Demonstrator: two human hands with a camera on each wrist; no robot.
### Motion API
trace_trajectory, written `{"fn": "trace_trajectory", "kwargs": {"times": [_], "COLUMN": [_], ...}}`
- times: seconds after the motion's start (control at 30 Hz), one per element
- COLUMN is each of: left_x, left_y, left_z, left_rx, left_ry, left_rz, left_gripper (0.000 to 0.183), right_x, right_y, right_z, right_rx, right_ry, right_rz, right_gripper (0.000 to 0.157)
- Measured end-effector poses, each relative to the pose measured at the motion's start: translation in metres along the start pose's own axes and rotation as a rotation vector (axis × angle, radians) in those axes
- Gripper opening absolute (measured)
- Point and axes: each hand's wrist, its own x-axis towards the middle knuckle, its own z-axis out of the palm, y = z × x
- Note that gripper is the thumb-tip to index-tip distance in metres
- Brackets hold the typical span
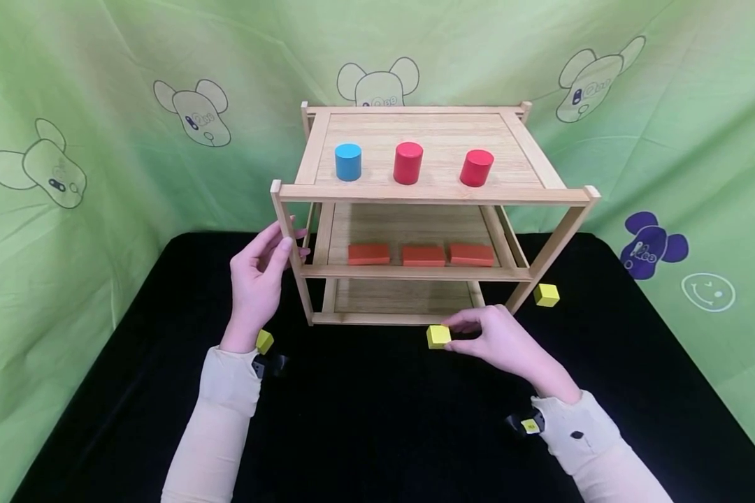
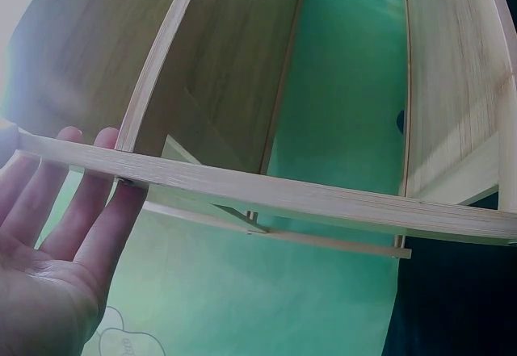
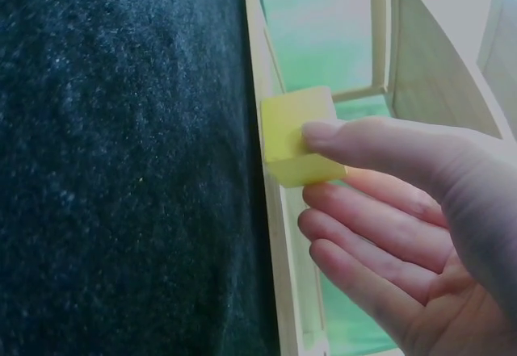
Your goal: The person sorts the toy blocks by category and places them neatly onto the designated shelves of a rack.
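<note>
Your left hand grips the front left post of the rack; the post covers part of your fingers, and the left wrist view leaves out your thumb. Your right hand pinches a yellow cube between thumb and fingers, just in front of the rack's bottom shelf. Your thumb covers part of that cube, its far side is hidden, and you cannot tell whether it touches the rack. A second cube sits on the black-covered bench, just right of the rack; a third cube, left of the rack, is partly hidden by your left wrist. On the rack's top stand a blue cylinder and two red cylinders. Three red blocks line the front of the rack's middle shelf, their bottom edges hard to make out behind the rail. The rack's top cuts off one mouse print on the curtain behind.
</note>
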Motion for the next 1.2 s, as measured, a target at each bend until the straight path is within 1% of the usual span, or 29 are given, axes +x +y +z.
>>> {"fn": "trace_trajectory", "kwargs": {"times": [0.33,0.57,0.8,1.2], "left_x": [0.001,0.001,0.0,0.0], "left_y": [0.0,0.001,0.001,0.0], "left_z": [0.0,0.0,0.001,0.001], "left_rx": [0.005,0.01,0.002,-0.005], "left_ry": [0.0,0.001,0.004,0.003], "left_rz": [-0.008,-0.011,-0.013,-0.004], "left_gripper": [0.036,0.036,0.034,0.033], "right_x": [0.009,0.014,0.021,0.032], "right_y": [-0.005,-0.01,-0.016,-0.022], "right_z": [0.002,0.006,0.01,0.021], "right_rx": [0.013,0.047,0.064,0.082], "right_ry": [0.036,0.058,0.071,0.108], "right_rz": [-0.001,-0.003,0.018,-0.003], "right_gripper": [0.026,0.028,0.029,0.028]}}
